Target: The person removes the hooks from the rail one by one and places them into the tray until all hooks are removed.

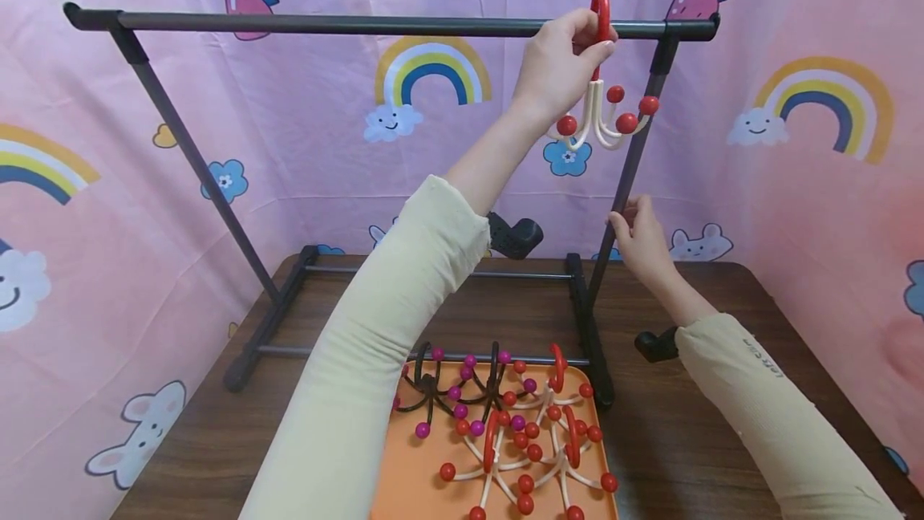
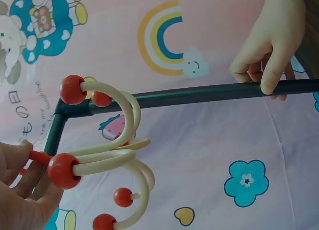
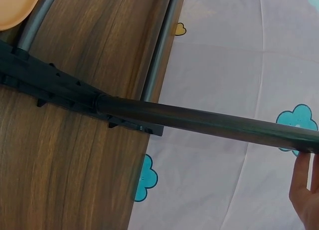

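My left hand (image 1: 577, 46) is raised to the rack's top bar (image 1: 325, 22) and pinches the red hook (image 1: 601, 10) of a cream multi-arm hanger (image 1: 599, 115) with red ball tips. The hook sits over the bar near its right end. The left wrist view shows the hanger (image 2: 114, 155) close up beside my left hand (image 2: 20, 190). My right hand (image 1: 635, 231) grips the rack's right upright post (image 1: 635, 159), fingers curled round it; the same grip by my right hand (image 2: 269, 50) shows in the left wrist view. Only its fingertips (image 3: 304, 190) show beside the post (image 3: 199, 120) in the right wrist view.
An orange tray (image 1: 411, 472) at the table's front holds several more hangers: black ones with magenta balls (image 1: 447, 392) and cream ones with red balls (image 1: 534, 440). The rack's feet (image 1: 592, 343) stand on the brown wooden table (image 1: 216, 424). A pink patterned cloth (image 1: 289, 143) hangs all round.
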### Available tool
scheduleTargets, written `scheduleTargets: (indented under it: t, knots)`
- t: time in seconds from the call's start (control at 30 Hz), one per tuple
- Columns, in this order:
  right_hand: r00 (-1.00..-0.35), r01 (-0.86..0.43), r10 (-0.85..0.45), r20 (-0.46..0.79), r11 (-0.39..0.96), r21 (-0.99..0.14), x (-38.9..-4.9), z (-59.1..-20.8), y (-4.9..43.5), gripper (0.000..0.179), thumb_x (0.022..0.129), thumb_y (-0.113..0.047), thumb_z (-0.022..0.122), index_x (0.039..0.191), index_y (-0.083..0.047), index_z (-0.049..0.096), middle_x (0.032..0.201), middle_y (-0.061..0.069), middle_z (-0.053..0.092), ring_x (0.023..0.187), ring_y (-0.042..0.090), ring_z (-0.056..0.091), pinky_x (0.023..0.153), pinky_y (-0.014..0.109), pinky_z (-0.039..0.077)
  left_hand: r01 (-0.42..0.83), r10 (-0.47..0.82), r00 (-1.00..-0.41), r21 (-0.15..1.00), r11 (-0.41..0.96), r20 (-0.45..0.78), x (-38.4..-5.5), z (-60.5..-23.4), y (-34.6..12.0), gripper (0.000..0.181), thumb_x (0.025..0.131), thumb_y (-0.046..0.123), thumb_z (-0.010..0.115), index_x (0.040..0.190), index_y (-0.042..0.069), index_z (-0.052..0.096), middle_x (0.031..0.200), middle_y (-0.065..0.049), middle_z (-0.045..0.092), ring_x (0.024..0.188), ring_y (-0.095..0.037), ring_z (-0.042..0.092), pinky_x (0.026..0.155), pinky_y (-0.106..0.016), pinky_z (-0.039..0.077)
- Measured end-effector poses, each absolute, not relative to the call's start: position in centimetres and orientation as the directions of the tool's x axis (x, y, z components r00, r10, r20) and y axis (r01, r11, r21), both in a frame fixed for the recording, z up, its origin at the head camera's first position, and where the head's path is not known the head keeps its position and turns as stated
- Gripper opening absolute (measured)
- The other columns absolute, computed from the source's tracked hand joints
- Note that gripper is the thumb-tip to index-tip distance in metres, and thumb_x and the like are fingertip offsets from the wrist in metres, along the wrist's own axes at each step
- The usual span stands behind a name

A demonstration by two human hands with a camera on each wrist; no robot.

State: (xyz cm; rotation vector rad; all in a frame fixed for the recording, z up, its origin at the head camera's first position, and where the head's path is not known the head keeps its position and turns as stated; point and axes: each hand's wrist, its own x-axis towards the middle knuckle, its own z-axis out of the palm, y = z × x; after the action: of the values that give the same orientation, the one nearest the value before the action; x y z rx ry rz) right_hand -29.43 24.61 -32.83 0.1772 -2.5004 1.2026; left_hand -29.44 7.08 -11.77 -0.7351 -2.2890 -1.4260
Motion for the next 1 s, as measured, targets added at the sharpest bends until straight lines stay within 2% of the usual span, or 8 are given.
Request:
scheduleTargets:
  t: [0.47, 0.73, 1.0]
  knots:
    - [-0.923, -0.272, 0.04, 0.382, 0.632, -0.725, -29.4, -32.9, 24.7, 0.036, 0.098, -0.026, 0.037, 0.118, 0.003, 0.03, 0.11, 0.023, 0.049, 0.104, 0.036, 0.051, 0.094, 0.052, 0.04, 0.637, 0.207, -0.77, 0.739, 0.218, 0.603, -27.5, -11.5, 3.1, 0.015, 0.088, 0.012, 0.059, 0.102, 0.007, 0.062, 0.1, -0.003, 0.062, 0.094, -0.01, 0.055, 0.079, -0.014, 0.045]
    - [-0.928, -0.265, 0.035, 0.371, 0.639, -0.722, -29.6, -33.0, 24.8, 0.038, 0.098, -0.029, 0.035, 0.119, 0.002, 0.031, 0.111, 0.023, 0.049, 0.105, 0.036, 0.051, 0.095, 0.052, 0.039, 0.647, 0.196, -0.762, 0.72, 0.25, 0.617, -25.8, -12.1, 1.0, 0.015, 0.088, 0.014, 0.059, 0.102, 0.007, 0.062, 0.102, -0.003, 0.062, 0.098, -0.009, 0.053, 0.084, -0.019, 0.041]
    - [-0.919, -0.27, 0.035, 0.394, 0.672, -0.689, -30.0, -33.0, 25.0, 0.034, 0.099, -0.026, 0.035, 0.116, 0.002, 0.039, 0.113, 0.023, 0.047, 0.107, 0.038, 0.05, 0.094, 0.053, 0.04, 0.645, 0.228, -0.763, 0.738, 0.197, 0.605, -24.4, -14.0, 0.0, 0.017, 0.089, 0.01, 0.057, 0.103, 0.003, 0.06, 0.101, -0.007, 0.061, 0.094, -0.012, 0.054, 0.077, -0.022, 0.048]
